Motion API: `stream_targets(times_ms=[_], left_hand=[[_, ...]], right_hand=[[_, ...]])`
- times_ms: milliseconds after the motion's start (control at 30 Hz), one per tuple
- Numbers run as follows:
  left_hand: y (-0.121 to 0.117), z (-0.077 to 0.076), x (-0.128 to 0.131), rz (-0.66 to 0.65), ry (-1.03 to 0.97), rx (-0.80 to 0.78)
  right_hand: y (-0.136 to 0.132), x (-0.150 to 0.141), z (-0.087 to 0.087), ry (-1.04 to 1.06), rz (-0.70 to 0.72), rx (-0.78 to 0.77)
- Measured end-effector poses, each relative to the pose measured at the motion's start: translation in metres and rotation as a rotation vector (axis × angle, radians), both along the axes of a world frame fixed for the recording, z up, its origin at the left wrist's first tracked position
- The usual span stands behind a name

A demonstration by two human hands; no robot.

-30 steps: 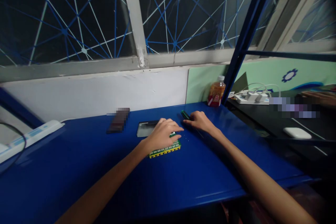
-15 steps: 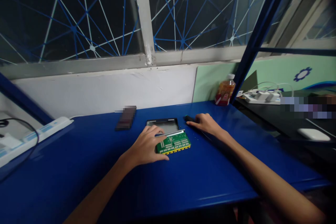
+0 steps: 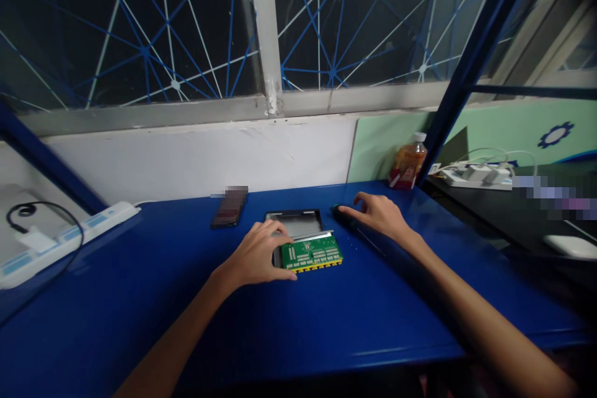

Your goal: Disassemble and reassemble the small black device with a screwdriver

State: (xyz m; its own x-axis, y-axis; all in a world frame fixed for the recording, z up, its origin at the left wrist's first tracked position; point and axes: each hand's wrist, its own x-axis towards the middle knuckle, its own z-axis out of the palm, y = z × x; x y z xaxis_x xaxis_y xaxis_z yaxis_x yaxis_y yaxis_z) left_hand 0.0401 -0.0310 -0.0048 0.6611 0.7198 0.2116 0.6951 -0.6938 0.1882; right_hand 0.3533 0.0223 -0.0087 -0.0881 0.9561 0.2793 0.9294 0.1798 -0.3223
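My left hand [image 3: 261, 255] spans the left end of a green circuit board [image 3: 312, 252], thumb at its front edge and fingers at its back. The board lies face up on the blue table, with yellow connectors along its near side and a pale metal strip along its far side. Behind it sits a shallow black case [image 3: 298, 222], partly hidden by my left hand. My right hand [image 3: 380, 214] hovers by a screwdriver [image 3: 346, 219] with a dark handle lying on the table. Its fingers are apart; I cannot tell whether the thumb touches the handle.
A dark phone-like slab [image 3: 231, 206], partly blurred out, lies at the back left. A white power strip [image 3: 69, 242] runs along the left side. A drink bottle [image 3: 408, 163] stands at the back right corner by a blue post. Tiny bits lie right of the board.
My left hand went from above the board to its left end and closed on it. My right hand put the screwdriver down and its fingers lifted off. The view shifted, moving everything rightward.
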Motion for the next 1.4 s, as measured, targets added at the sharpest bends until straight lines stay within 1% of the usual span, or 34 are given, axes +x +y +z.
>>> stream_targets(times_ms=[100, 200, 267, 333, 400, 467, 600, 700, 867, 1033, 1100, 1167, 1233, 1333, 1400], left_hand=[[0.001, 0.001, 0.0, 0.002, -0.002, -0.058], [0.0, 0.004, 0.001, 0.017, 0.004, -0.086], [-0.001, 0.005, 0.002, 0.03, 0.005, -0.089], [-0.002, 0.006, 0.003, 0.035, 0.002, -0.083], [-0.002, 0.005, 0.003, 0.031, -0.001, -0.069], [-0.002, 0.003, 0.003, 0.026, -0.001, -0.062], [-0.001, -0.001, 0.002, 0.014, -0.009, -0.078], [0.0, -0.002, 0.003, 0.013, -0.027, -0.079], [0.0, 0.0, 0.005, 0.026, -0.084, -0.096], [0.002, -0.001, 0.004, 0.065, -0.164, -0.178], [0.003, -0.001, 0.004, 0.058, -0.207, -0.197], [0.003, 0.001, 0.004, 0.033, -0.261, -0.207], [0.002, 0.006, 0.004, 0.029, -0.318, -0.216], [0.0, 0.012, 0.004, 0.076, -0.39, -0.224], [-0.001, 0.013, 0.004, 0.09, -0.439, -0.239]], right_hand=[[-0.002, -0.002, 0.004, 0.027, 0.035, 0.029], [-0.008, -0.007, 0.01, 0.073, 0.096, 0.102], [-0.013, -0.011, 0.015, 0.145, 0.186, 0.14], [-0.019, -0.016, 0.02, 0.226, 0.291, 0.142], [-0.025, -0.022, 0.023, 0.272, 0.364, 0.127], [-0.029, -0.027, 0.023, 0.266, 0.441, 0.087], [-0.033, -0.033, 0.016, 0.098, 0.575, 0.015], [-0.034, -0.035, 0.01, -0.005, 0.6, -0.007], [-0.036, -0.037, 0.008, -0.081, 0.613, -0.035], [-0.04, -0.038, 0.006, -0.189, 0.631, -0.027], [-0.041, -0.038, 0.006, -0.219, 0.63, -0.015], [-0.043, -0.038, 0.008, -0.199, 0.633, -0.003], [-0.045, -0.036, 0.014, -0.131, 0.632, 0.014], [-0.046, -0.034, 0.023, -0.012, 0.605, 0.054], [-0.047, -0.034, 0.025, 0.038, 0.591, 0.079]])
